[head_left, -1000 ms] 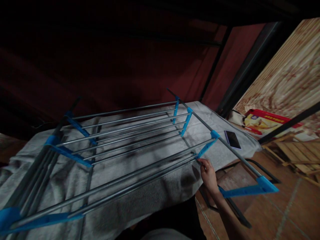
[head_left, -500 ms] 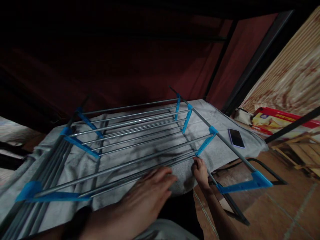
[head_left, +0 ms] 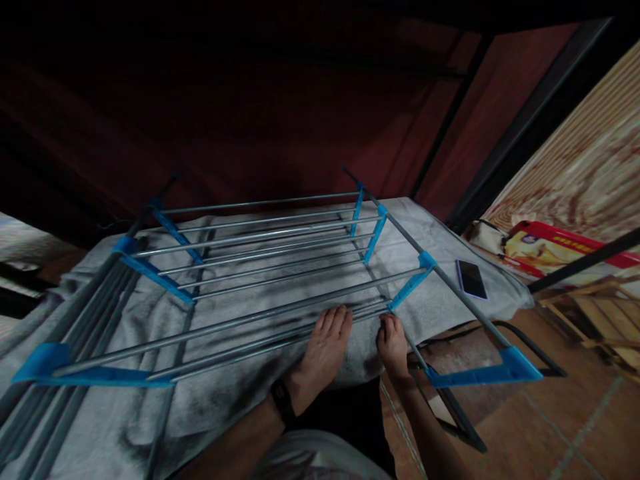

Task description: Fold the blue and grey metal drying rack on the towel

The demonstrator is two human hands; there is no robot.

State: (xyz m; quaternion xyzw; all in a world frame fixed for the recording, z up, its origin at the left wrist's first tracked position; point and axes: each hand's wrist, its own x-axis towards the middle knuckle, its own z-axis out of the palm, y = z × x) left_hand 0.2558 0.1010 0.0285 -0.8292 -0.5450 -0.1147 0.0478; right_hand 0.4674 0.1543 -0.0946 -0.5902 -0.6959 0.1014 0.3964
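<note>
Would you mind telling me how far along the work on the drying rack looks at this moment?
Done: the drying rack lies flat on a grey towel, most rods seated in blue brackets. In hand: the left hand rests flat on the nearest rods, and the right hand fingers their ends by a bracket. Left: one blue bracket sticks out over the floor, with no rods.

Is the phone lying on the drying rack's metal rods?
No, the phone lies on the grey cloth to the right, outside the drying rack.
</note>
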